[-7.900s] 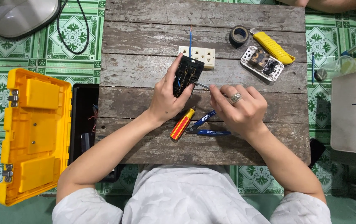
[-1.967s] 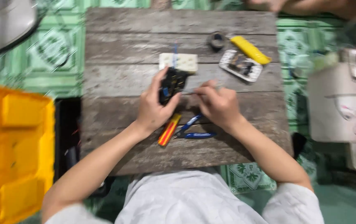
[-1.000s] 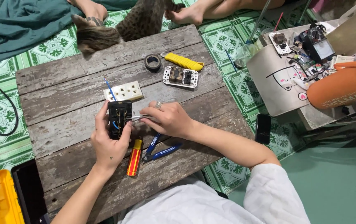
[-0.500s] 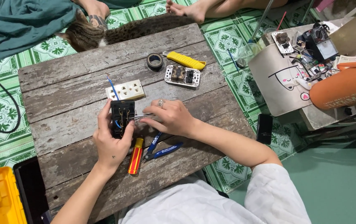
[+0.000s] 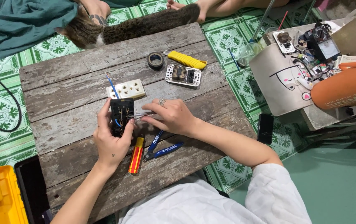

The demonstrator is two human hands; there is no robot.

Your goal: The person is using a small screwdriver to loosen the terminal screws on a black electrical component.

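Left hand fingers clamp the black socket box; right hand fingers pinch a thin metal tool into it. Steadier braced on the tabletop, I'd say.

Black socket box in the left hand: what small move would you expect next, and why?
Probably a slight push of the thin metal tool deeper into the black socket box. The left hand holds the box open side up with its wires showing, and the right hand aims the tool's tip at its edge.
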